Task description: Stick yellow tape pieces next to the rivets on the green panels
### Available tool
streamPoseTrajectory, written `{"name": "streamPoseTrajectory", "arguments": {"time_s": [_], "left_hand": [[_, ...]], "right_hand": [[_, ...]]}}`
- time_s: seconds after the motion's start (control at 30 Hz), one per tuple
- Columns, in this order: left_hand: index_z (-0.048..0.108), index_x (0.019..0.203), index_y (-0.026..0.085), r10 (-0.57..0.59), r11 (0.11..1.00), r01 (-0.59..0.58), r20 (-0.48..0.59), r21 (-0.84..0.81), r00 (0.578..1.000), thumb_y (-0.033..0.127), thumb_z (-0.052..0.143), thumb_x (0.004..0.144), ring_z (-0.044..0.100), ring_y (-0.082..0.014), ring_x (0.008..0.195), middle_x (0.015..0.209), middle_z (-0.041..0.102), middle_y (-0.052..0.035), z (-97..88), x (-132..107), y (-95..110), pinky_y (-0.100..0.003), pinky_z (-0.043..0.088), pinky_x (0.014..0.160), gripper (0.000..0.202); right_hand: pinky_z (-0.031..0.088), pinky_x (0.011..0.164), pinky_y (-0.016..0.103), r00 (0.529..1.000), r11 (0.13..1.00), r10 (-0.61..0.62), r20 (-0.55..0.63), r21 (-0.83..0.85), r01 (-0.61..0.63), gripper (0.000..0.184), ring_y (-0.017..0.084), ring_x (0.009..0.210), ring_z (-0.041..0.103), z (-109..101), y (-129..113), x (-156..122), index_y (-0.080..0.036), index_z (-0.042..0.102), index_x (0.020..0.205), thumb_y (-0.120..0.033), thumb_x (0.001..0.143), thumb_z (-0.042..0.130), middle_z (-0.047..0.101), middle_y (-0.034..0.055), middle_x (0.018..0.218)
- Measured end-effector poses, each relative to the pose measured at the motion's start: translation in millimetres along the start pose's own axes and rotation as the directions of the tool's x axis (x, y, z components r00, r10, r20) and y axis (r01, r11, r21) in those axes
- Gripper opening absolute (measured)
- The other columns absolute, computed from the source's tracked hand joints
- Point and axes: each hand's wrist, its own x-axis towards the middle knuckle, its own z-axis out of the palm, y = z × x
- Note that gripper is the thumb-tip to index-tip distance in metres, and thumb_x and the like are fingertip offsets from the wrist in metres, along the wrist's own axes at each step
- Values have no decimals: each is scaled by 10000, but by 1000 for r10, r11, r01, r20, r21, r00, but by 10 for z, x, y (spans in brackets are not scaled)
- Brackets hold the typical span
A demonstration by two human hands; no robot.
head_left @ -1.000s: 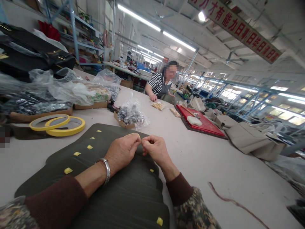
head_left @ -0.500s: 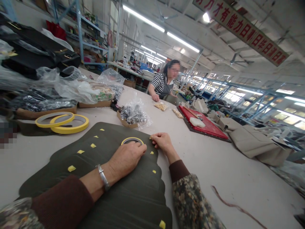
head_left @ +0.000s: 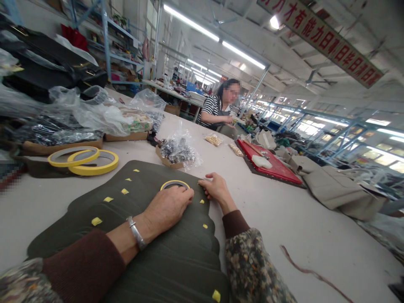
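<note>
My left hand [head_left: 168, 206] is closed on a roll of yellow tape [head_left: 175, 182], partly hidden behind its fingers. Under it lies a stack of dark olive sheets [head_left: 151, 261] with wavy edges, flat on the table. At the far right corner of the top sheet, my right hand [head_left: 216, 188] presses a fingertip down while its thumb stands raised and apart. Whatever is beneath that fingertip is hidden. Small yellow tape pieces, such as one piece [head_left: 97, 221] on the left and another piece [head_left: 202, 201] on the right, stick to the sheets.
Two more tape rolls [head_left: 94, 163] lie at the left. Ahead sits a small box of bagged metal parts [head_left: 176, 153]. A red board [head_left: 268, 164] and beige bags [head_left: 344, 189] are to the right. A brown strip [head_left: 309, 271] lies near. A co-worker [head_left: 217, 107] sits across the table.
My right hand's thumb has lifted from the pinch, and the yellow bit at its fingertips is now mostly covered. The co-worker's hand has left the bag of gold parts.
</note>
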Motion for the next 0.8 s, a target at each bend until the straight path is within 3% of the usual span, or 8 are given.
{"name": "streamPoseTrajectory", "arguments": {"time_s": [0.07,0.13,0.3,0.5,0.7,0.8], "left_hand": [[580,923,209,0,1000,0,-3,-6,1000,223,454,952,631,-223,893,934,675,-41,4,2,-1,-329,463,729,131],[578,922,209,-2,1000,2,-7,-10,1000,223,452,952,632,-223,890,930,674,-40,12,9,-2,-331,465,731,131],[575,931,215,-14,999,12,-47,-45,999,224,410,966,640,-222,894,923,675,-38,41,17,-28,-330,474,728,170],[603,1028,231,-24,990,2,-157,-140,987,260,368,986,671,-202,922,1022,713,-40,58,6,-94,-303,494,771,240],[525,1260,265,-72,969,23,-195,-245,978,282,436,965,697,-208,969,1157,712,-31,36,19,-92,-309,513,832,308],[449,1336,267,-108,966,62,-174,-251,979,280,456,955,712,-212,862,1051,732,-29,11,27,-72,-312,519,761,381]], "right_hand": [[446,379,170,1000,1000,-26,-4,-2,26,230,88,393,544,-21,61,-41,-138,647,1058,-273,875,613,629,-32,566],[450,405,174,998,998,-67,3,-21,67,180,83,398,541,-29,97,-75,-149,688,948,-287,891,587,642,-21,579],[486,608,226,980,974,-186,-64,-145,176,148,148,616,643,38,57,-71,-174,742,730,-271,812,667,706,35,658],[470,768,283,966,957,-230,-116,-208,202,117,199,778,670,128,5,-11,-201,762,755,-248,792,662,738,64,752],[492,625,260,967,969,-243,-78,-56,239,300,155,616,632,-41,0,-86,-152,732,1046,-343,849,609,696,26,687],[498,615,243,943,941,-307,126,191,281,249,133,623,623,-136,-59,-177,-150,755,943,-300,768,659,714,18,735]]}}
